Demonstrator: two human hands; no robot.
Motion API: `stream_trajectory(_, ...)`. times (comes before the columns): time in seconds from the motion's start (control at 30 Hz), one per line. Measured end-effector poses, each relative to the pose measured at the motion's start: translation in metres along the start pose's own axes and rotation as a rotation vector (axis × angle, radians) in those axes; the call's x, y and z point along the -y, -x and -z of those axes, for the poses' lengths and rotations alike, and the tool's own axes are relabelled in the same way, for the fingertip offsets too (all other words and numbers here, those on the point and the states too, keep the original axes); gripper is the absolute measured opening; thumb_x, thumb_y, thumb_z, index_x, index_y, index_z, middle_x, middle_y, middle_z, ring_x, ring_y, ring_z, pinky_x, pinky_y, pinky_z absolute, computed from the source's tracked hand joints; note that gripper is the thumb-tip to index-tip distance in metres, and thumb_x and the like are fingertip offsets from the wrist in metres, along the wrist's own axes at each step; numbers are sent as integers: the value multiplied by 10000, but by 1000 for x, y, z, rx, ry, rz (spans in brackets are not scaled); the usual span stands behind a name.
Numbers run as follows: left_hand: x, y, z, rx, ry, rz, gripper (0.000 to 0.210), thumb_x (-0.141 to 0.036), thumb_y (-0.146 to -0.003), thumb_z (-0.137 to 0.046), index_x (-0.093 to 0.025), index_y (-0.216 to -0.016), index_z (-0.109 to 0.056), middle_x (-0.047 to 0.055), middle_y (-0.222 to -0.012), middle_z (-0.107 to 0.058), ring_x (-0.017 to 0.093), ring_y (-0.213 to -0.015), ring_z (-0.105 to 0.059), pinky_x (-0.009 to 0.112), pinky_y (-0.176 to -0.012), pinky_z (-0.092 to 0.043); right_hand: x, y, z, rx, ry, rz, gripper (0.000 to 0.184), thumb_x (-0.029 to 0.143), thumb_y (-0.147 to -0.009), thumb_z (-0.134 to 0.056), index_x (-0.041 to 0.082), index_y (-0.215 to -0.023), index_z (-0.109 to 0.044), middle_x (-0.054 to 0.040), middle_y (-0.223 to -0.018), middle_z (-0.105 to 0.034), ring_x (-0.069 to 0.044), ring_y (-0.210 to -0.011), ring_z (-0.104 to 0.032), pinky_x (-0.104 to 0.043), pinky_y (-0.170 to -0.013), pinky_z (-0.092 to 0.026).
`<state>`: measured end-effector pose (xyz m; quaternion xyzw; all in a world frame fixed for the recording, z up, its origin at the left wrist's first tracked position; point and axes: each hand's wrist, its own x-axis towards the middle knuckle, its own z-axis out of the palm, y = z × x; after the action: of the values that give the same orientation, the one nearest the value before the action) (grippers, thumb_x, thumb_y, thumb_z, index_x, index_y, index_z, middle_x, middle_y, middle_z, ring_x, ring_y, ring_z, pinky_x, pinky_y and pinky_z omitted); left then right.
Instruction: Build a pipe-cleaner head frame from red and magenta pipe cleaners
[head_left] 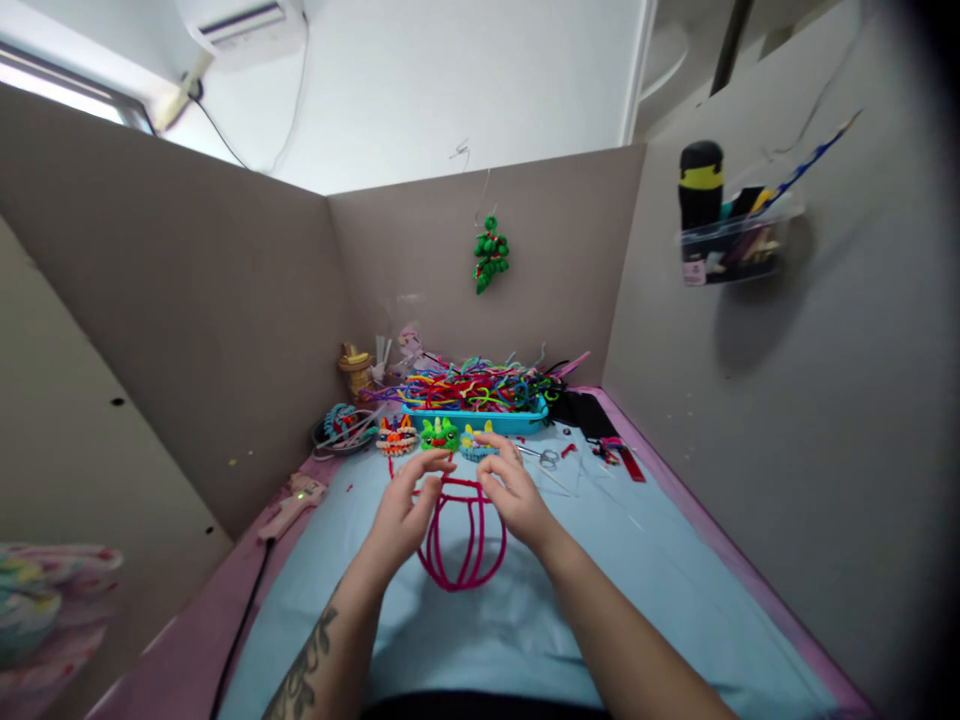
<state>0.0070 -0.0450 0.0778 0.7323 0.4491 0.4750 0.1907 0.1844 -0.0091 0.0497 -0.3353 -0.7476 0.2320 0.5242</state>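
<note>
A rounded cage-like frame of magenta pipe cleaners (466, 580) stands above the cloth between my hands, its ribs curving together at the bottom. At its upper left rim, my left hand (409, 505) has thumb and forefinger curled on the pipe cleaners. My right hand (519, 498) grips the upper right rim, fingers bent over it. A red strand sticks up by the left fingers. Just beyond sit three small fuzzy animal heads: an orange one (395, 436), a green one (439, 435) and a yellow-and-blue one (474, 443), partly behind my right fingers.
A blue tray (495, 422) heaped with coloured pipe cleaners stands at the back. Scissors (549, 458) lie right of centre. A pink glue gun (292, 508) with a black cord rests at left. Grey partitions (487, 330) enclose the table; a tool bin (731, 250) hangs at right.
</note>
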Motion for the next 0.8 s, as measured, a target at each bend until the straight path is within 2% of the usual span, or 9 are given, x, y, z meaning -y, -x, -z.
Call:
stream_trajectory(0.07, 4, -1, 7, -6, 194, 82, 356, -370, -918, -339, -175, -1141, -535, 110, -1033, -650, 219, -1012, -572, 373, -900, -405, -1, -1, 3, 47, -100, -62, 166, 227, -835, -457, 200, -685, -523, -79, -1235, -477, -250, -1217, -386, -459, -1027, -278)
stream_trajectory(0.13, 8, -2, 11, 18, 282, 161, 361, -414, -902, -376, -165, -1072, -574, 95, -1002, -651, 217, -988, -572, 346, -876, -416, -2, -1, 5, 80, -157, -82, 173, 246, -842, -459, 199, -687, -522, -81, -1242, -479, -247, -1218, -394, -449, -1032, -271)
stream_trajectory(0.27, 16, 0, 9, 144, 302, 239, 312, -459, -827, -509, -160, -815, -597, 30, -794, -616, 164, -759, -544, 264, -693, -426, -3, -2, 5, 79, -144, -60, 177, 252, -849, -465, 198, -691, -523, -91, -1228, -488, -243, -1213, -406, -448, -1035, -268)
stream_trajectory(0.37, 17, 1, 6, 147, 252, 230, 298, -436, -835, -503, -162, -725, -543, -8, -680, -540, 126, -656, -480, 232, -618, -383, -1, -1, 6, 22, -90, -18, 161, 253, -859, -463, 203, -733, -551, -91, -1239, -491, -240, -1217, -409, -448, -1029, -286)
stream_trajectory(0.47, 13, 1, 3, 135, 130, 198, 273, -393, -846, -495, -160, -710, -541, -9, -677, -529, 126, -665, -471, 230, -626, -370, 1, 2, 4, -33, 18, 120, 95, 239, -839, -507, 222, -849, -600, -79, -1228, -510, -240, -1225, -398, -455, -1040, -280)
stream_trajectory(0.57, 8, -1, -1, 155, 88, 166, 270, -370, -848, -491, -159, -686, -536, -8, -667, -525, 127, -663, -468, 234, -636, -374, 3, 4, -1, -26, 145, 253, 168, 185, -792, -560, 243, -938, -618, -68, -1175, -544, -248, -1231, -380, -472, -1041, -286)
stream_trajectory(0.7, 8, -1, -7, 197, 135, 163, 269, -380, -849, -488, -162, -704, -548, -1, -680, -532, 134, -678, -479, 240, -656, -393, 1, 5, -6, -31, 216, 311, 171, 137, -794, -543, 254, -874, -639, -49, -1094, -585, -241, -1193, -410, -488, -1022, -304)
stream_trajectory(0.8, 13, 0, -8, 205, 225, 192, 255, -401, -854, -478, -166, -869, -574, 15, -753, -565, 148, -729, -518, 256, -697, -417, 0, 5, -5, -68, 192, 301, 175, 119, -789, -538, 255, -827, -642, -38, -1026, -611, -231, -1143, -450, -479, -1001, -328)
